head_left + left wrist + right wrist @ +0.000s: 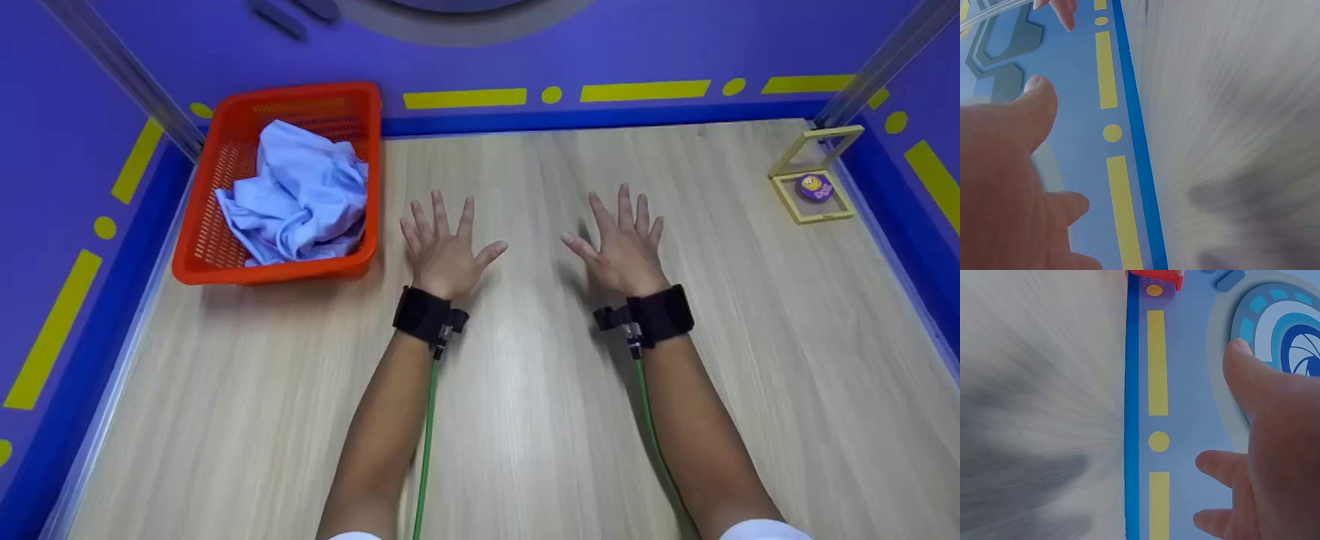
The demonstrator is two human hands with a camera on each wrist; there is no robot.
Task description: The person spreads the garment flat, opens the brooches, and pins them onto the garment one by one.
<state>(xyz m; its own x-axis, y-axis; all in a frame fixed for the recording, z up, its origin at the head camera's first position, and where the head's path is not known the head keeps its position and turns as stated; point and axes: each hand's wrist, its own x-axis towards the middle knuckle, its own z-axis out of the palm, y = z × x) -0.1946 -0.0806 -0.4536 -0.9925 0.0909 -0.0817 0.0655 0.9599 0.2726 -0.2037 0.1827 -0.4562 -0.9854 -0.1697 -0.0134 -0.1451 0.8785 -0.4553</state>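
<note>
My left hand [444,259] is spread out, palm down, over the wooden tabletop, with its fingers straight and nothing in them. To its left, an orange plastic basket [277,271] holds a crumpled light blue cloth [304,195]. My right hand [626,251] mirrors it on the other side, fingers fanned and holding nothing. Each wrist view shows its own hand, the left [1005,185] and the right [1280,450], with thumb and fingers extended. Whether either palm touches the tabletop I cannot tell.
At the right rear stands a small yellow hinged frame [817,219], its lid raised, with a round purple badge [814,187] in it. Blue panels [480,71] with yellow marks enclose the back and sides of the tabletop [525,420]. Green cables [426,450] run from both wrist bands.
</note>
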